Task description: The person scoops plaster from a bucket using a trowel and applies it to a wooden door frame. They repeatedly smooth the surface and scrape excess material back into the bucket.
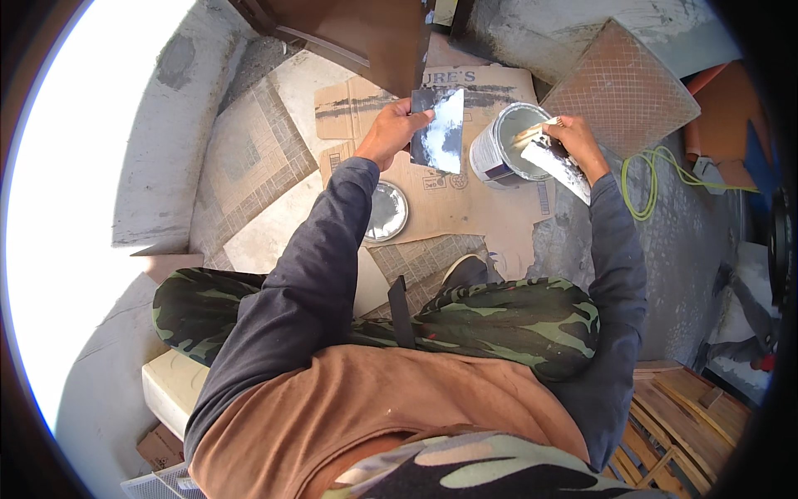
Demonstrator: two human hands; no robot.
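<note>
My left hand (391,133) grips a flat dark rectangular plate (422,148) by its left edge, thumb on top. White putty-like paste (447,133) is smeared over much of its face. To the right, my right hand (582,145) is closed on a broad scraper (555,166) coated with white paste. A pale wooden-looking piece beside the scraper, also smeared, reaches over the mouth of the can; I cannot tell whether it is a separate tool. The can (490,158) stands tilted in view, with whitish material inside. Its round lid (388,212) lies below my left wrist, white-smeared.
Flattened cardboard (499,220) lies under the can, on a floor with patterned tile sheets (249,158). A brown door-like panel (357,33) stands ahead. At right are a square tile (619,87), a coiled yellow-green cable (652,187) and a wooden slatted piece (682,416).
</note>
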